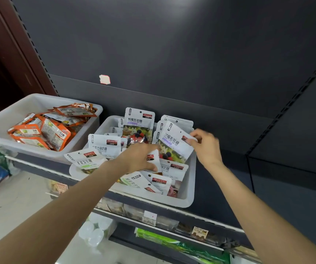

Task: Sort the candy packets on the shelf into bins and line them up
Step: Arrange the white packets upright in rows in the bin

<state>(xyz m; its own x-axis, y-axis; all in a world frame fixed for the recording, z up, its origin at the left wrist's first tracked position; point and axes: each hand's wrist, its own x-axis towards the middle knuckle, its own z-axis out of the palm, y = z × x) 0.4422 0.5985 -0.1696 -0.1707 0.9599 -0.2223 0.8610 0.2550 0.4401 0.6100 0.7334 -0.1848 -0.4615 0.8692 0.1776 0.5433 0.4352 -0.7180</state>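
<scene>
A white plastic bin (pixel 188 189) on the dark shelf holds several white candy packets, some standing at the back, others lying loose in front. My right hand (pixel 205 147) pinches the top corner of a white berry-gummy packet (pixel 172 143) that leans tilted at the bin's right side. My left hand (pixel 140 159) reaches into the middle of the bin, fingers curled round a white packet (pixel 154 159) among the loose ones. Another berry packet (pixel 139 124) stands upright at the back. A milk-candy packet (pixel 104 145) and a green-labelled packet (pixel 85 161) overhang the bin's left edge.
A second white bin (pixel 6 121) to the left holds several orange packets (pixel 50 130). The shelf to the right of the bins is bare dark metal (pixel 267 168). Lower shelves carry more goods, including plastic cups (pixel 94 231) and green packaging (pixel 172 242).
</scene>
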